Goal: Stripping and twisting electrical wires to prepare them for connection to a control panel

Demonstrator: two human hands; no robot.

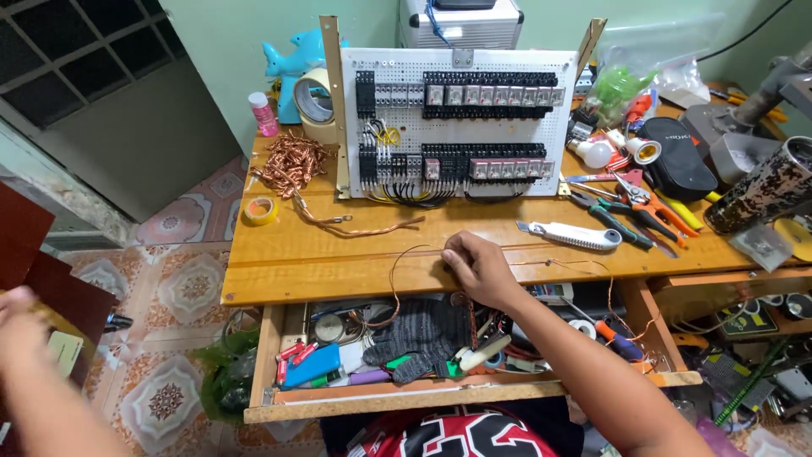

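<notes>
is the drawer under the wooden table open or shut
Open: the drawer is pulled out below the table edge, its gloves and tools exposed.

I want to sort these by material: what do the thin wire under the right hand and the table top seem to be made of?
The thin wire under the right hand looks like bare copper: orange-brown and shiny, it keeps its bent loop. The table top seems to be varnished wood: yellow-brown, with visible grain and a glossy surface.

Right hand (478, 264) forward, fingers curled and pinched, forearm extended; left hand (19, 326) blurred, far out left.
</notes>
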